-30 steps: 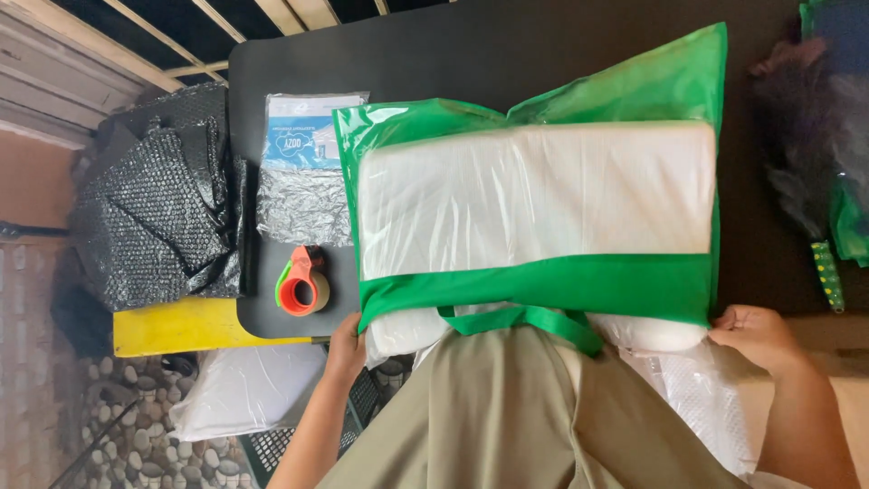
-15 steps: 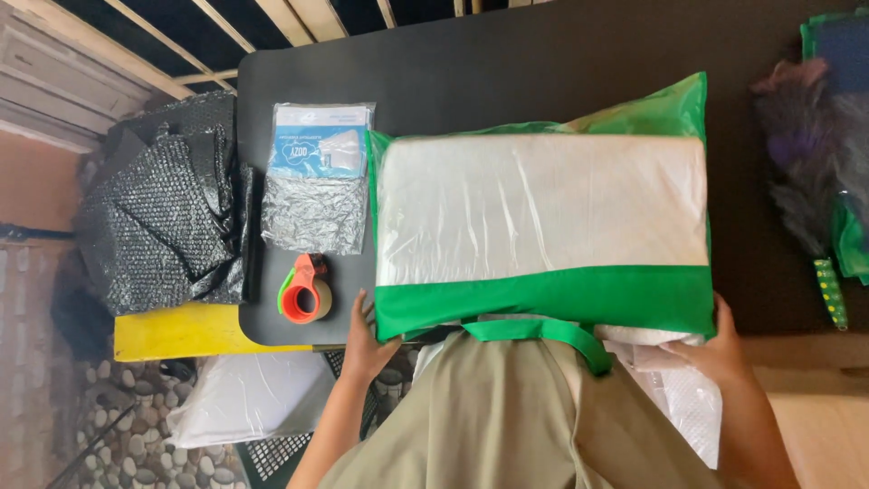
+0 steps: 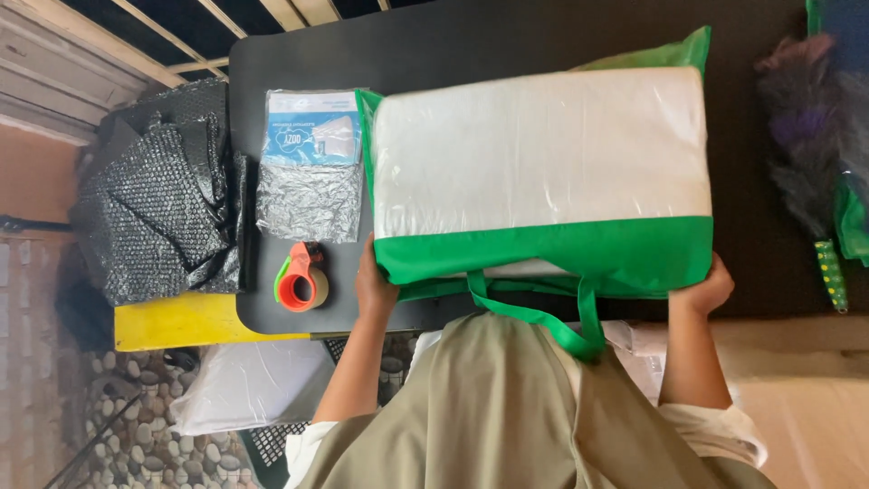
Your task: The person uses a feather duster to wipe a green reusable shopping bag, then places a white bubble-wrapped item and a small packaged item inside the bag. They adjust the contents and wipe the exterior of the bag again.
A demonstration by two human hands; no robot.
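Your left hand [image 3: 376, 288] and right hand [image 3: 701, 288] each grip a near corner of the green bag [image 3: 543, 181] lying flat on the black worktop [image 3: 507, 36], between your 2 grips.

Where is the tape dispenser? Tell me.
In the head view, the orange tape dispenser lies on the black table, just left of the left hand, below the silver packet.
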